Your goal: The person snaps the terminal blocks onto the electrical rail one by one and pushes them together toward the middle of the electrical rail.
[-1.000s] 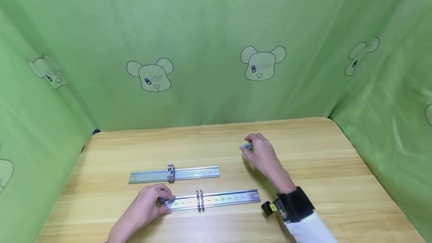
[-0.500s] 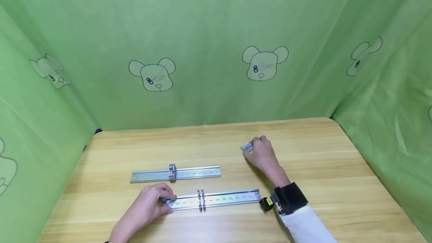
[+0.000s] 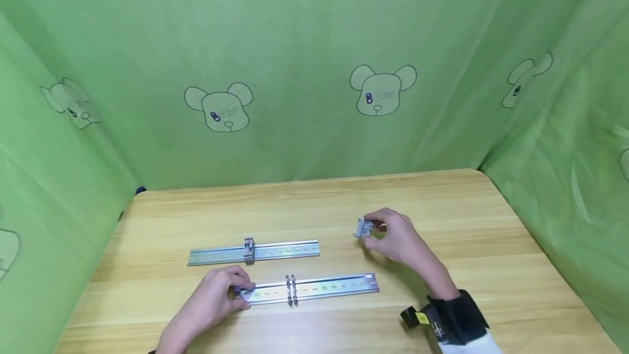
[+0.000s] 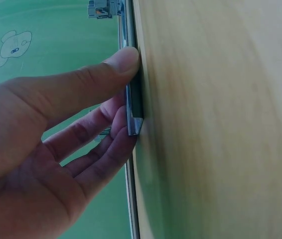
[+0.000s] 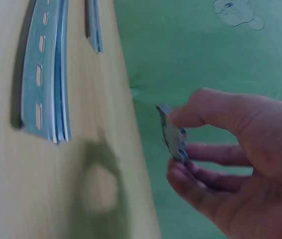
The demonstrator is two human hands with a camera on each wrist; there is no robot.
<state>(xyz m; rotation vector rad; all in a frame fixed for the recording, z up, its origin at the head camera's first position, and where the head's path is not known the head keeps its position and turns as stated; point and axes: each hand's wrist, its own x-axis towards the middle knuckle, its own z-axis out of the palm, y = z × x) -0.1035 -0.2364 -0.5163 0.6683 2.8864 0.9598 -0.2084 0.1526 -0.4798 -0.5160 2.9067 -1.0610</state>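
Observation:
The thumb and fingers of my left hand pinch the left end of the nearer slotted DIN rail. In the left wrist view, the thumb lies along that rail's edge. Two thin pieces stand side by side across the rail, left of its middle. Above the table, to the right of the rails, my right hand pinches a small flat grey terminal block between thumb and fingers. The right wrist view shows this terminal block nearly edge-on, partly covered by the fingers.
A second DIN rail lies farther back, with a cluster of grey pieces clipped across it. The wooden table ends at a green curtain behind and on both sides. A camera is strapped to the right wrist.
My right hand has moved toward the near side and a little right with the terminal block, which has turned to show more of its flat face. My left hand keeps its place on the rail.

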